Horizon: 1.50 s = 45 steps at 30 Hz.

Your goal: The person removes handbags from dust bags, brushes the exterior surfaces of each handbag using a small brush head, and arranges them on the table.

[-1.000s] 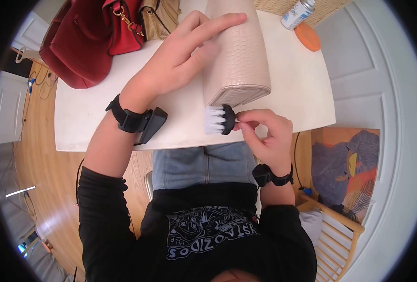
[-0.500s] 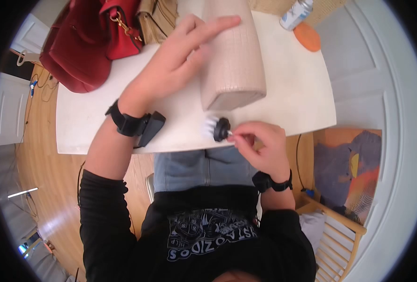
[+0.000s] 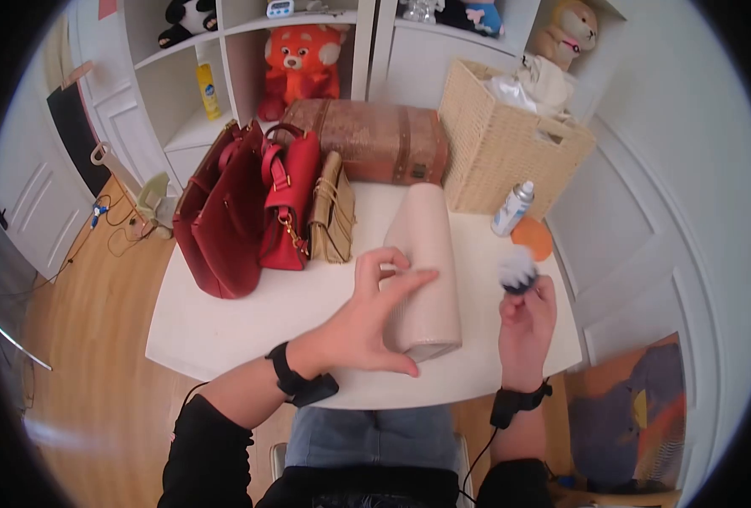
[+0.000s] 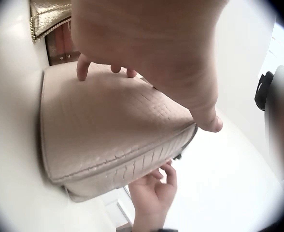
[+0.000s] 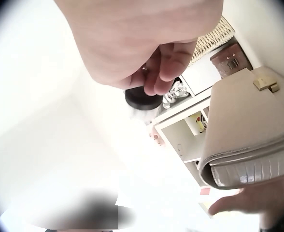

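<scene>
A pale pink crocodile-textured bag [image 3: 430, 288] lies on the white table, its narrow end toward the person. The left hand [image 3: 365, 326] rests on its left side with fingers spread and thumb by the near end; the left wrist view shows fingertips touching the surface [image 4: 98, 116]. Off to the bag's right, the right hand [image 3: 528, 330] pinches a round black brush with white bristles [image 3: 517, 273], bristles up and blurred. In the right wrist view the brush's black base [image 5: 143, 98] sits below the curled fingers, and a gold clasp [image 5: 266, 85] shows on the bag.
Dark red [image 3: 223, 229], red [image 3: 291, 203] and gold bags [image 3: 333, 212] stand at the table's left. Behind are a brown trunk [image 3: 367, 140] and a wicker basket [image 3: 494, 144]. A spray can [image 3: 512, 208] and an orange disc [image 3: 531, 238] sit at the right.
The head view has tilted up, showing the shelves and trunk. The right hand has moved the brush from the bag's near end out to its right and turned its bristles upward.
</scene>
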Available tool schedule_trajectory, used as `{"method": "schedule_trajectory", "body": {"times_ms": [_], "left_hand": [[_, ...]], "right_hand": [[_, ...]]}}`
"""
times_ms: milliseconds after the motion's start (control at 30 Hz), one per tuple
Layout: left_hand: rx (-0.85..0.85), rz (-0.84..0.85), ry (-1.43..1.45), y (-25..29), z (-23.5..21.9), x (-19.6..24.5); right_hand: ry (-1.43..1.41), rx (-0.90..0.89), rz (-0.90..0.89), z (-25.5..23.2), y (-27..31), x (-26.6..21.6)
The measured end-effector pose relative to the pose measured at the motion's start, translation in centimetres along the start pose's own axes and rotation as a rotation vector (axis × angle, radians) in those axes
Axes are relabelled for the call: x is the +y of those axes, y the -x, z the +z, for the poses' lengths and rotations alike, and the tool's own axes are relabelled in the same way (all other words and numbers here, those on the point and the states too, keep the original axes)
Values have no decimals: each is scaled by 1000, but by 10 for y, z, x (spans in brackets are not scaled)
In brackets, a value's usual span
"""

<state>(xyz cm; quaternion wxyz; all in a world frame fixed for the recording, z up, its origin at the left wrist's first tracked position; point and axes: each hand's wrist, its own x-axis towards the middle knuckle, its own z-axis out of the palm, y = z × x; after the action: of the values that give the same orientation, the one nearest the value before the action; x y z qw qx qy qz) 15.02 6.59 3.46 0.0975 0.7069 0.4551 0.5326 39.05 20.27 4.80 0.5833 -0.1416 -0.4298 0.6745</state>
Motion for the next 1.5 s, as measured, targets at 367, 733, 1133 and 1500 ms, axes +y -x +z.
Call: {"method": "schedule_trajectory", "body": {"times_ms": [367,733,1133,1500], "left_hand": [[-40,143,-159,-2,-22,-27],[222,-128,-154,2,-17,-61],[196,-184,-264,17,-17,-69],[217,-196,-236,19,-17,-72]], "right_hand": [[-102,-201,338,-25,-137,50],[19,-402,484,-34,-104,57],[149,-361,460,-28,-91,69],[299,-357,455,-28,-88,80]]}}
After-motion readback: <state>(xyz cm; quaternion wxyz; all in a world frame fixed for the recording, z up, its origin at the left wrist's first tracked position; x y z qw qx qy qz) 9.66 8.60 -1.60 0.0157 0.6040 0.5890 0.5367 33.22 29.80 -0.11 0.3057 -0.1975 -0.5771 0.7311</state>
